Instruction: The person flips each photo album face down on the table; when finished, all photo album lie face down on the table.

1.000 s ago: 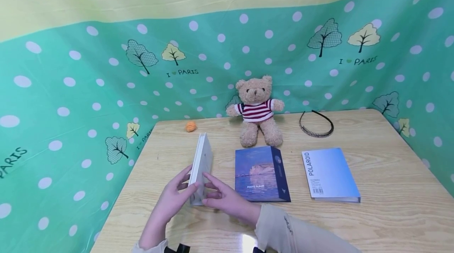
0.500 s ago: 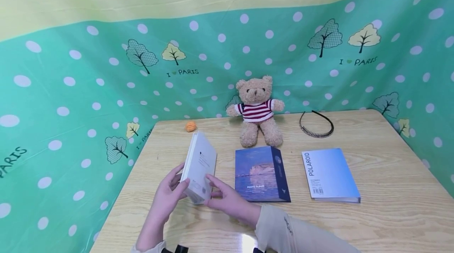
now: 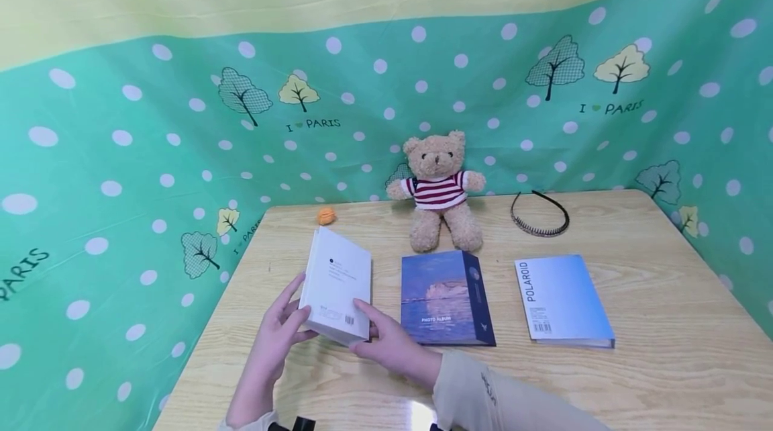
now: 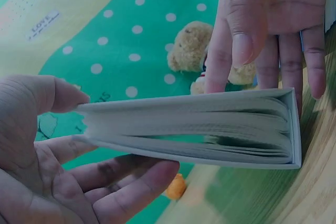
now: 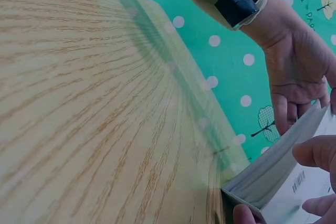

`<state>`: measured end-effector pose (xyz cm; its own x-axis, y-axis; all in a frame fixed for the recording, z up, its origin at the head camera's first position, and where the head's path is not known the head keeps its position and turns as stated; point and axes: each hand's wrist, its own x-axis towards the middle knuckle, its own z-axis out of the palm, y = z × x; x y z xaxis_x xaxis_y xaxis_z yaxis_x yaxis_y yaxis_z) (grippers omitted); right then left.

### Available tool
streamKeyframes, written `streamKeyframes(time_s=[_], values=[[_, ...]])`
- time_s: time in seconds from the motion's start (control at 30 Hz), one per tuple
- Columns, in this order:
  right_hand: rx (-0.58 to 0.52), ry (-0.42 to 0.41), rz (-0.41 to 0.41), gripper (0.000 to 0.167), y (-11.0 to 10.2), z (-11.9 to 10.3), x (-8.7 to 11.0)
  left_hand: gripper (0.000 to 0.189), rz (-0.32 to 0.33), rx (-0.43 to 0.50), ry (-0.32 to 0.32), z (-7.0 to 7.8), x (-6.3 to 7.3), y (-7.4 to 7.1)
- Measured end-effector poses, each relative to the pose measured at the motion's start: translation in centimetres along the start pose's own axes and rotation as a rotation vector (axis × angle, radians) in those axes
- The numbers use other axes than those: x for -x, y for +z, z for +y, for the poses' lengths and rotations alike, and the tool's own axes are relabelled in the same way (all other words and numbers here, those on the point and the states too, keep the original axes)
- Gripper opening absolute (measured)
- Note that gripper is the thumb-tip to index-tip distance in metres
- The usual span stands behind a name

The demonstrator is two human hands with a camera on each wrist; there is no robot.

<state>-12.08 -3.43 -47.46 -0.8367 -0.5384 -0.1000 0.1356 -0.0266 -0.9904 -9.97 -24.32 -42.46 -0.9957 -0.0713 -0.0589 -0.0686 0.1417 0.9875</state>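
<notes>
A white photo album (image 3: 341,273) stands tilted on the table's left part, its back cover with small print and a barcode facing me. My left hand (image 3: 279,327) grips its left edge, thumb on the back cover and fingers on the opposite cover. My right hand (image 3: 391,345) holds the lower right corner by the spine, a finger lying on the back cover. In the left wrist view, the album's pages (image 4: 184,124) fan slightly apart between the covers. Whether its lower edge touches the table cannot be told.
A blue photo album (image 3: 433,303) with a seascape cover lies right of my hands. Further right lies a pale blue Polaroid album (image 3: 568,297). Behind are a teddy bear (image 3: 436,193), a black headband (image 3: 540,216) and a small orange ball (image 3: 326,216). A patterned curtain (image 3: 181,95) surrounds the table.
The white album has turned from nearly edge-on so that its back cover now faces me, its left edge swinging left with my left hand. My right hand has stayed at the corner.
</notes>
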Motion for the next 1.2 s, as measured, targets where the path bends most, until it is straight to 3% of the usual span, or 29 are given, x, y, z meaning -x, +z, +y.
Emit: streamKeyframes(time_s=[0.37,0.67,0.83,1.03,1.2], values=[[0.061,-0.021,0.042,0.087,0.0,0.4,-0.1,0.056,-0.017,0.025,0.015,-0.7,-0.2,-0.6],[0.134,-0.011,0.084,0.105,-0.1,0.8,0.0,0.054,0.0,0.011,-0.031,-0.8,-0.4,-0.7],[0.172,-0.012,0.1,0.107,-0.1,1.1,-0.2,0.055,0.003,-0.001,-0.032,-1.0,-0.4,-0.8],[0.194,-0.02,0.122,0.105,-0.3,1.2,-0.4,0.057,0.003,-0.036,-0.026,-1.4,-0.6,-1.2],[0.226,-0.019,0.128,0.104,-0.3,1.1,-0.4,0.074,-0.013,-0.124,-0.022,-1.7,-0.9,-1.5]])
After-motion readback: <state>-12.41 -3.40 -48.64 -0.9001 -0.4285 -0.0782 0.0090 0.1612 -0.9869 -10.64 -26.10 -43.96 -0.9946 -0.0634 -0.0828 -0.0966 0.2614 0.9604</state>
